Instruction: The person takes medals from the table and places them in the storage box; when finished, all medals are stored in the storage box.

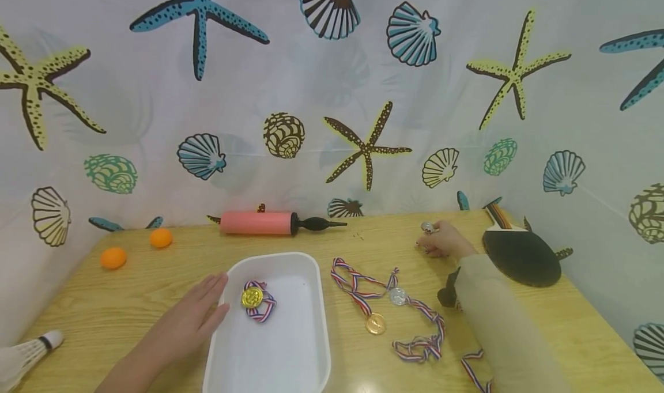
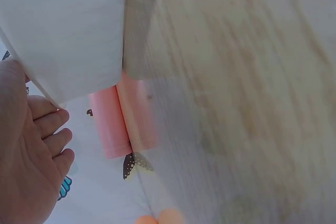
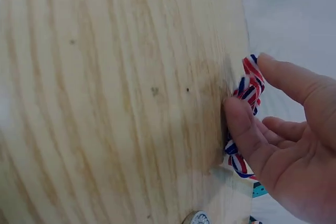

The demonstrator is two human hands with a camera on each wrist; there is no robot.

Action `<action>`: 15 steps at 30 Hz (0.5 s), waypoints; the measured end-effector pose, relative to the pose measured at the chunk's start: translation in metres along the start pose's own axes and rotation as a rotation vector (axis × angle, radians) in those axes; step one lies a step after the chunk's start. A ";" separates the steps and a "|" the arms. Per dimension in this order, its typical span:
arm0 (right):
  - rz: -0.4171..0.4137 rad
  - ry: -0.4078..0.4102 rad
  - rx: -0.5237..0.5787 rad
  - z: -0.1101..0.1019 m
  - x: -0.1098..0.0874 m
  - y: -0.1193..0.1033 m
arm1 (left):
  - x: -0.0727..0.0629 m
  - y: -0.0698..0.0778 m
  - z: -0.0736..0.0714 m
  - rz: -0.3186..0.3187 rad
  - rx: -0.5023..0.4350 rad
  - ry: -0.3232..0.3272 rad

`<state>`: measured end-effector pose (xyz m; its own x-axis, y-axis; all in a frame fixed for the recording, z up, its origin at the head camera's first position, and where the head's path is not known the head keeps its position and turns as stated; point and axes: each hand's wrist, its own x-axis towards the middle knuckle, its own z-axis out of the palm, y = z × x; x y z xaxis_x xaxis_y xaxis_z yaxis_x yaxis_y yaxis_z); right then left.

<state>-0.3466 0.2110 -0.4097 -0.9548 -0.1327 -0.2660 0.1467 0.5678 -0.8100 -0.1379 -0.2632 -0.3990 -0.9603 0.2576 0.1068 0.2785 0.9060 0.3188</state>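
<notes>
1. Right hand (image 1: 447, 240): fingers bent, pinching a bunched ribbon (image 3: 253, 90), red, white and blue, just above or at the wood; contact with the table unclear. Folds stick out on both sides of the fingertips in the right wrist view.
2. Silver disc (image 1: 427, 227) sits right at those fingertips. Unclear if it hangs from the same ribbon.
3. Left hand (image 1: 193, 313): fingers fairly straight and relaxed, laid against the tray's left rim.
4. White tray (image 1: 325, 329): flat on the table (image 1: 378, 367). Inside, toward the far left corner, lies a gold medal (image 1: 252, 297) with its striped ribbon bundled around it.
5. Between tray and right sleeve (image 1: 510, 324): bronze-gold medal (image 1: 376, 324) nearer the person, silver medal (image 1: 397, 297) a bit farther. Striped ribbons trail loosely from both.
6. Another ribbon length (image 1: 474, 373) at the bottom, partly hidden by the sleeve.
7. Paddle (image 1: 521, 257): black face up, right of the right hand, handle toward the cloth.
8. Pink pump (image 1: 256, 223): lies beyond the tray along the far edge, black nozzle to the right.
9. Two orange balls (image 1: 161, 238), near each other, far left.
10. Shuttlecock (image 1: 31, 352): left edge, partly cut off.
11. Backdrop: cloth (image 1: 249, 99) printed with starfish and shells.
</notes>
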 end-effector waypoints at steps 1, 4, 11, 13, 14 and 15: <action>-0.010 -0.003 -0.021 0.000 -0.001 -0.001 | 0.000 0.000 0.000 -0.002 0.002 -0.002; -0.047 0.000 -0.129 0.001 -0.001 -0.002 | 0.000 0.001 -0.001 -0.009 0.001 -0.010; -0.144 0.003 -0.397 0.003 -0.001 -0.002 | 0.000 0.001 -0.001 -0.008 0.007 -0.008; -0.130 0.014 -0.417 0.003 -0.001 -0.001 | 0.001 0.000 0.000 -0.005 0.007 -0.008; -0.124 0.021 -0.426 0.003 -0.001 0.000 | 0.001 0.000 0.000 -0.004 0.007 -0.009; -0.116 0.028 -0.429 0.003 -0.001 0.000 | 0.001 0.000 0.000 -0.004 0.007 -0.009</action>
<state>-0.3448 0.2092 -0.4112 -0.9660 -0.1969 -0.1673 -0.0767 0.8370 -0.5418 -0.1387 -0.2628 -0.3990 -0.9616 0.2568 0.0967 0.2743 0.9095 0.3122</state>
